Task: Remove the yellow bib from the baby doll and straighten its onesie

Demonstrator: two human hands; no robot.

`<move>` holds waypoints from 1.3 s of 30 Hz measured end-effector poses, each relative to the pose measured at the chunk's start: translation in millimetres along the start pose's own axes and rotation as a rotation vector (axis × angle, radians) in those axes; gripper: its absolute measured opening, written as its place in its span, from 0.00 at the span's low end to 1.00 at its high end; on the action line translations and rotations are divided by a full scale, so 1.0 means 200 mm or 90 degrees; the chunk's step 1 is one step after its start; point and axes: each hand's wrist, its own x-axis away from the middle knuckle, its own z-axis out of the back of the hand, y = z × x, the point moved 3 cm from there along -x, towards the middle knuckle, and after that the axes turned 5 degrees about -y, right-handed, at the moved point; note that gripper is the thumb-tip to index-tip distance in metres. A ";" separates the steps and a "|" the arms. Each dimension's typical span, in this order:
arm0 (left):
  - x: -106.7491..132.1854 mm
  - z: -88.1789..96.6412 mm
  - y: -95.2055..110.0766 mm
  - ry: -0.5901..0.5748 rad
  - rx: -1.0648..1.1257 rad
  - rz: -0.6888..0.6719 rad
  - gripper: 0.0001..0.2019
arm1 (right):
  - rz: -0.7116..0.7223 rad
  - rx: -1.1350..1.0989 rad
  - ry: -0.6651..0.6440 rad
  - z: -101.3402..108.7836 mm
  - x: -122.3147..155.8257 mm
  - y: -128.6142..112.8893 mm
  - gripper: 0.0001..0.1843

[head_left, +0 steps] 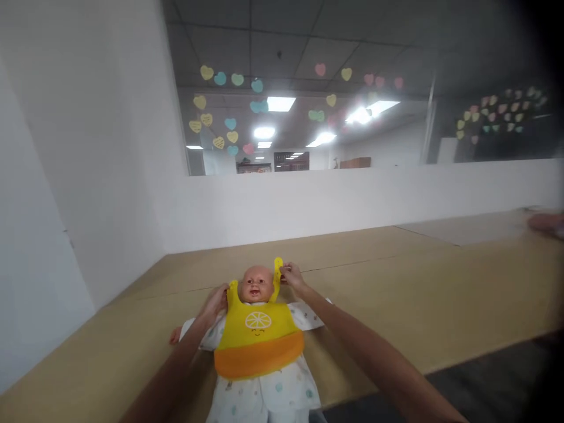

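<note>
A baby doll [257,284] in pale patterned clothes lies on its back on the wooden table [396,282], head pointing away from me. A yellow silicone bib [258,335] with an orange pocket and a lemon print lies on its chest. My left hand [215,302] grips the bib's left neck strap beside the doll's head. My right hand [291,275] pinches the right strap [277,271], which stands up next to the head.
A low white wall [352,200] runs behind the table, with glass above it covered in coloured paper hearts. A white wall stands to the left. At the far right edge, another person's hand [546,223] rests on the table.
</note>
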 end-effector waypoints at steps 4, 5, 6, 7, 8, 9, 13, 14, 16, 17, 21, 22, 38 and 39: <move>0.05 0.08 0.15 0.125 -0.041 -0.039 0.20 | 0.067 0.031 0.017 0.08 0.06 -0.28 0.05; 0.05 0.09 0.20 0.125 -0.061 -0.061 0.20 | 0.091 0.037 0.022 0.10 0.07 -0.37 0.04; 0.05 0.08 0.27 0.101 -0.085 -0.088 0.20 | 0.118 0.041 0.025 0.13 0.10 -0.46 0.03; 0.04 0.07 0.36 0.065 -0.113 -0.121 0.20 | 0.147 0.044 0.028 0.16 0.13 -0.56 0.03; 0.04 0.04 0.45 0.028 -0.142 -0.153 0.20 | 0.176 0.044 0.024 0.20 0.16 -0.67 0.04; 0.03 0.01 0.55 -0.005 -0.170 -0.178 0.19 | 0.202 0.045 0.018 0.23 0.21 -0.77 0.05; 0.10 -0.21 0.96 -0.120 -0.220 -0.232 0.17 | 0.313 0.086 -0.010 0.40 0.48 -1.22 0.07; 0.13 -0.28 1.05 -0.156 -0.220 -0.242 0.17 | 0.337 0.100 -0.019 0.45 0.57 -1.33 0.06; 0.22 -0.43 1.21 -0.229 -0.215 -0.262 0.18 | 0.379 0.121 -0.038 0.54 0.75 -1.53 0.05; 0.26 -0.51 1.27 -0.265 -0.209 -0.273 0.17 | 0.402 0.131 -0.040 0.59 0.83 -1.62 0.05; 0.30 -0.84 1.39 -0.388 -0.184 -0.329 0.15 | 0.435 0.209 0.023 0.84 1.02 -1.87 0.05; 0.27 -0.93 1.39 -0.406 -0.187 -0.338 0.15 | 0.418 0.252 0.051 0.91 1.02 -1.90 0.04; 0.28 -1.26 0.66 -0.286 -0.131 -0.145 0.21 | 0.114 0.702 0.053 1.12 0.69 -0.96 0.33; 0.28 -1.21 0.63 -0.269 -0.144 -0.122 0.21 | 0.132 0.706 -0.001 1.06 0.71 -0.87 0.33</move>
